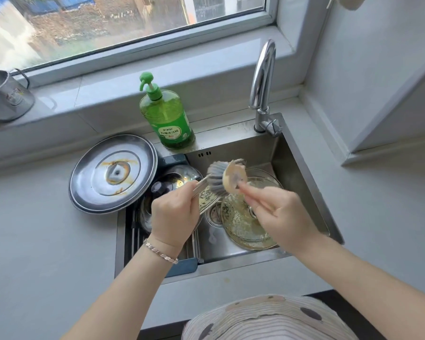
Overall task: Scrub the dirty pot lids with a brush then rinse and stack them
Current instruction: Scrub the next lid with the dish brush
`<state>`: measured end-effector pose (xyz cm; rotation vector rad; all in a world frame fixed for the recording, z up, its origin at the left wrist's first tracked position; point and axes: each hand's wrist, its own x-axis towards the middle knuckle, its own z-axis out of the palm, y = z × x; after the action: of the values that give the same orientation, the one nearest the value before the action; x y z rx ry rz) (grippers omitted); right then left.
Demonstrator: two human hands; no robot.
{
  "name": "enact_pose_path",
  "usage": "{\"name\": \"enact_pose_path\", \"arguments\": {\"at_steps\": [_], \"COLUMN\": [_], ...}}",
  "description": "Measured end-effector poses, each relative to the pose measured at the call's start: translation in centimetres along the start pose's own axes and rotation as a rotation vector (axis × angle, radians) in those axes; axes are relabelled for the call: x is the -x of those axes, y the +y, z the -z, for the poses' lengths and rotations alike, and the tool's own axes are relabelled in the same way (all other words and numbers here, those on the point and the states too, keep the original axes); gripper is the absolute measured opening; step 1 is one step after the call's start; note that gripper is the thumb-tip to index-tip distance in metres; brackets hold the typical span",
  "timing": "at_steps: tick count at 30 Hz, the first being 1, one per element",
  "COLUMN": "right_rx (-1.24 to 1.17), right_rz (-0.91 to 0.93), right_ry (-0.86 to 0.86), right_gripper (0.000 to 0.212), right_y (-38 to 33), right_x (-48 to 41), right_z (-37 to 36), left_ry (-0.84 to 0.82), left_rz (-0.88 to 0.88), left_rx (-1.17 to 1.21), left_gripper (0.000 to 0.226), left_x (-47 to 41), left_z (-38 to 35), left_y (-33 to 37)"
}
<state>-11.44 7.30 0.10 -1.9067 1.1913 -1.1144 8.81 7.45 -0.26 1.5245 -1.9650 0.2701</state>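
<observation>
A striped shirt (268,320) fills the bottom edge, and both forearms reach over the sink (292,163). The left hand (174,212) grips the brush (217,180) by its handle, fingers curled round it. The right hand (282,214) has thumb and forefinger at the back of the brush head; whether pinching or just touching, I cannot tell. A grimy glass lid (243,231) lies in the basin below, a steel lid (179,177) sits in the rack, and a big lid (112,173) overhangs the counter edge. Knocked, the big one could slide in, and slippery fingers could drop the brush onto the glass.
</observation>
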Motion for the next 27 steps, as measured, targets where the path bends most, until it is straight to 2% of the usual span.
{"name": "enact_pose_path", "arguments": {"at_steps": [2,3,6,7,8,10,12,16,20,22,27], "right_rx": [0.050,0.038,-0.090,-0.132,-0.160,-0.229,-0.234,-0.185,-0.270,-0.280,-0.284], "right_rz": [0.072,0.005,-0.454,-0.520,-0.513,-0.386,-0.340,-0.664,-0.543,-0.526,-0.778], "right_ry": [-0.064,-0.029,0.096,0.093,0.075,-0.001,-0.048,0.040,0.054,0.042,0.031], "right_gripper": [0.034,0.032,0.030,0.031,0.031,0.031,0.031,0.031,0.031,0.032,0.032], "right_y": [0.3,0.8,3.3,3.5,2.9,0.5,0.0,3.8,1.8,1.5,3.7], "right_x": [0.7,0.4,-1.5,-1.6,-1.5,-1.1,-1.0,-2.7,-2.8,-3.4,-3.3], "right_z": [-1.0,-0.9,0.7,0.9,0.8,0.1,0.0,1.1,0.7,1.2,1.5], "left_ry": [0.009,0.010,0.003,-0.002,-0.002,0.001,-0.011,-0.014,0.025,0.023,0.039], "left_rz": [0.016,0.040,0.077,0.081,0.096,0.147,0.200,0.191,0.272,0.283,0.249], "left_rx": [0.029,0.042,0.060,0.062,0.064,0.070,0.083,0.110,0.204,0.221,0.242], "left_gripper": [0.032,0.034,0.028,0.026,0.022,0.008,0.005,0.005,0.027,0.028,0.033], "left_x": [-0.6,-0.8,-0.8,-0.7,-0.8,-1.2,-1.4,-1.3,-1.8,-1.9,-1.9], "left_z": [-0.1,-0.1,0.3,0.4,0.3,0.3,0.3,0.8,1.0,1.1,1.5], "left_y": [0.4,0.5,0.9,1.1,1.1,1.0,0.9,1.0,0.8,0.6,0.7]}}
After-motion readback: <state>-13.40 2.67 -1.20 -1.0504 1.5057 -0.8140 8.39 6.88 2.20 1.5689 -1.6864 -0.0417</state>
